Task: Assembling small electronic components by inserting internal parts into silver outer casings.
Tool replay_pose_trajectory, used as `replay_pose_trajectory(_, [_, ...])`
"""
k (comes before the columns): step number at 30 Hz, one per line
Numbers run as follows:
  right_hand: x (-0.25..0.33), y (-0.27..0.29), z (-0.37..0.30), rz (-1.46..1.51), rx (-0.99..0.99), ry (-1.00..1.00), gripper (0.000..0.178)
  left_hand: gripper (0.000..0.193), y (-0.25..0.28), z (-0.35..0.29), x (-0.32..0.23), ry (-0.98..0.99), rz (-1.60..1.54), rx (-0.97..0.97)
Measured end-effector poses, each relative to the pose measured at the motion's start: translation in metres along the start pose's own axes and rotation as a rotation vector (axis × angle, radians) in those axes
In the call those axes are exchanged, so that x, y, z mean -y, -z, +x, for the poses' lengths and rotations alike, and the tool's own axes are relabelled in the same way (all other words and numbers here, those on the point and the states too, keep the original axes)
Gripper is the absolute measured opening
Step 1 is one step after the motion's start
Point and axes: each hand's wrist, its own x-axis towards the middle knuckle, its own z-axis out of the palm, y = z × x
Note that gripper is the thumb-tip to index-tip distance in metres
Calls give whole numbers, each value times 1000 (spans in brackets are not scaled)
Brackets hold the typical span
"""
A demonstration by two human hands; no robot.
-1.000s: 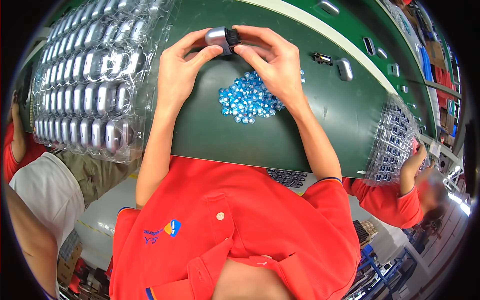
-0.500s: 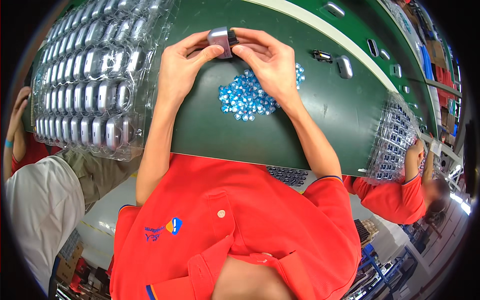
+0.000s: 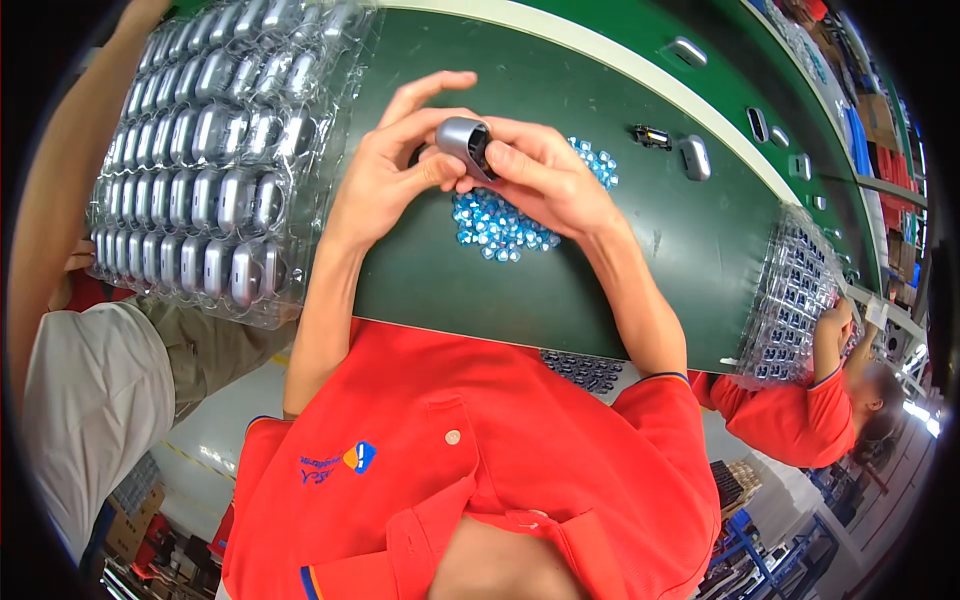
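A hollow silver-grey rounded casing (image 3: 456,138) is held above the green table, its dark open end turned toward the right. My left hand (image 3: 383,180) grips its outside with thumb and fingers, while one finger stretches up and away. At the open rim, the thumb of my right hand (image 3: 565,185) presses, with the other fingers behind the casing. Whether a black part sits inside, I cannot tell. Just below my hands lies a pile of small shiny blue pieces (image 3: 495,228), partly covered by my right hand; more of them show beyond it.
Stacked clear plastic trays (image 3: 200,200) of silver casings stand at left, beside another person's arm (image 3: 75,170). Right of my hands lie a black part (image 3: 652,136) and a silver casing (image 3: 696,158). A green belt (image 3: 640,45) carries more casings. Another tray (image 3: 785,290) is near a co-worker's red sleeve (image 3: 800,415).
The casing has turned so its open end shows, and the black part seen at its edge is no longer visible. Both hands came slightly nearer; a left finger lifted. The left person's arm reaches farther across.
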Motion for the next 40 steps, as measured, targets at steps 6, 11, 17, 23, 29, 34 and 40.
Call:
replay_pose_trajectory(6, [2,-26,-9,-160,-82,65,42,38,-1,1,-8,-220,149,145])
replay_pose_trajectory(11, [15,-19,10,-246,-87,106,39,40,-17,-10,-41,-107,295,-119])
replay_pose_trajectory(17, [99,149,59,-1677,-815,389,39,44,29,-57,-93,109,849,-459])
replay_pose_trajectory(23, [113,229,35,-2057,-853,148,34,42,55,-67,-94,299,1404,-484])
replay_pose_trajectory(29, [79,81,-11,-1609,-651,313,25,45,77,-78,-80,253,1436,-609])
replay_pose_trajectory(34, [60,33,-45,-1539,-499,-20,18,44,83,-76,-88,359,1307,-652])
replay_pose_trajectory(40, [45,36,-44,-1639,-432,37,19,40,83,-80,-101,138,1235,-783])
